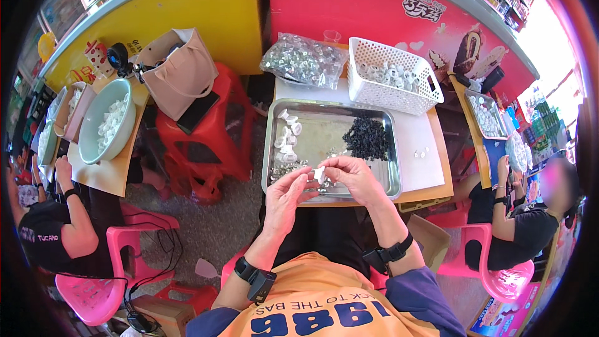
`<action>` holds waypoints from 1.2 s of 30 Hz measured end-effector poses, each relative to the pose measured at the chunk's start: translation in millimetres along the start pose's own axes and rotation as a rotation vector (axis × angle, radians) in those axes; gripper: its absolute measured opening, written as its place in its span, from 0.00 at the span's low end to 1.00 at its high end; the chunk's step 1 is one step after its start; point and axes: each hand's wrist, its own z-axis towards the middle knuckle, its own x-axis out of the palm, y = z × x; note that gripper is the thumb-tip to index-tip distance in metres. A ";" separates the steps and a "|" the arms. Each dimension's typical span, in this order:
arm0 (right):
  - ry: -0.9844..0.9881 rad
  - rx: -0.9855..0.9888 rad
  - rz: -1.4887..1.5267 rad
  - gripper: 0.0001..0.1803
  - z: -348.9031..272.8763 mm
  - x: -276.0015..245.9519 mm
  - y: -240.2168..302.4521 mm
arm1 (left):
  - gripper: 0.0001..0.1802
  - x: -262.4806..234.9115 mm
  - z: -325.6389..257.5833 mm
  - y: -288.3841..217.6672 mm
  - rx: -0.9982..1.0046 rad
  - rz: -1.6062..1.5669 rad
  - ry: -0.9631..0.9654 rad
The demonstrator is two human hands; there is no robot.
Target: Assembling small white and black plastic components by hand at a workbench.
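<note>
- The left hand and right hand meet over the near edge of the metal tray; both fingertip grips are closed on one small white plastic piece.
- The piece looks light, stiff and smooth, so likely slippery.
- It is best pinched by its sides, firmly but lightly.
- More white pieces and a dark heap lie in the tray on the worktop.

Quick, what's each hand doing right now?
Left hand: fingers pinched on the small white plastic part.
Right hand: fingers pinched on the same part.
</note>
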 end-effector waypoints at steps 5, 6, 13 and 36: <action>-0.025 -0.139 -0.371 0.10 -14.3 7.0 6.8 | 0.15 1.5 -0.4 5.1 -0.060 0.022 0.032; -0.015 -0.175 -0.469 0.10 -15.3 4.8 9.3 | 0.15 -1.2 0.4 6.7 -0.084 -0.003 0.029; -0.522 -0.239 -0.605 0.08 -19.7 -66.0 13.3 | 0.17 -20.9 -0.5 5.0 -0.178 -0.169 -0.022; -0.124 0.043 -0.757 0.08 -26.5 -38.4 -13.0 | 0.17 -22.0 0.1 1.9 -0.238 -0.192 -0.035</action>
